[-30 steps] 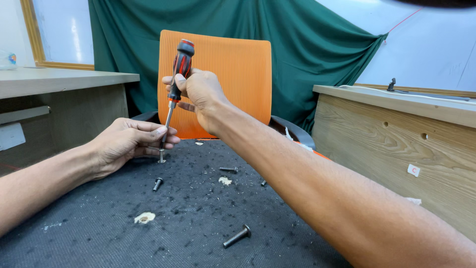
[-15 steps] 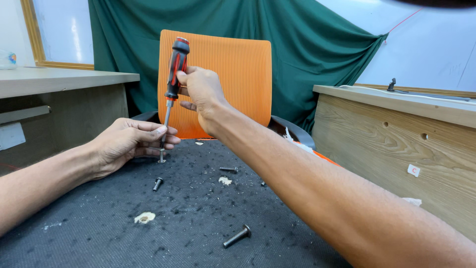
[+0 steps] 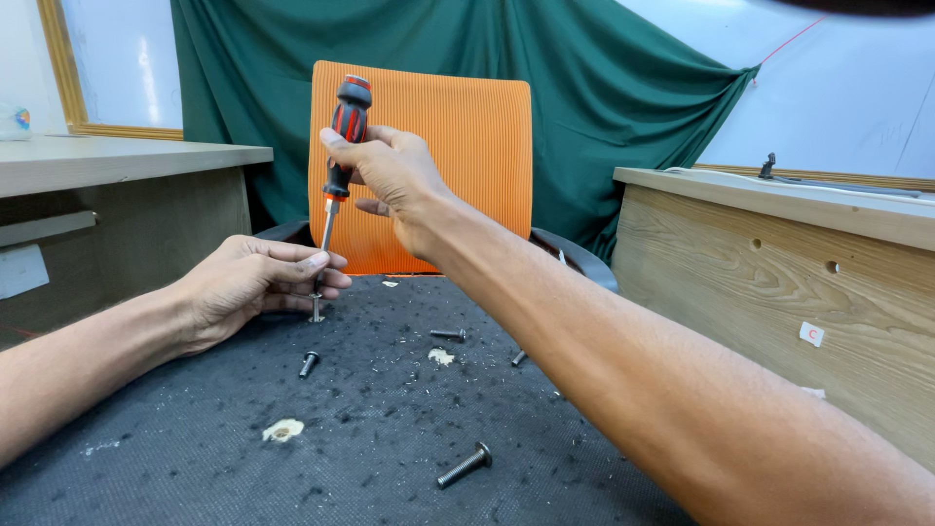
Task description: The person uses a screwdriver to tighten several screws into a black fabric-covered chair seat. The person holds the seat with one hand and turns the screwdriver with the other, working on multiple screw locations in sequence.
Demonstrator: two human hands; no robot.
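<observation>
The right hand is closed around the red-and-black handle of a screwdriver, thumb on one side and fingers curled round the other, holding the tool upright with a slight tilt. Its thin metal shaft runs down to the left hand, which rests on the dark, gritty surface with its fingertips pinched about the lower end of the shaft and the top of a small upright screw. That screw stands on the dark surface just under the fingertips, its base showing below them; whether the driver's tip sits in the screw head cannot be told, since the fingers cover the joint. Loose fasteners lie about on the same surface: a short dark bolt near the left hand, a small screw further to the right, another just beside the right forearm, and a longer bolt lying nearer the camera. Pale chips and specks of debris are scattered among them. Behind the hands stands an orange ribbed panel in front of a green curtain, with wooden desks at either side.
</observation>
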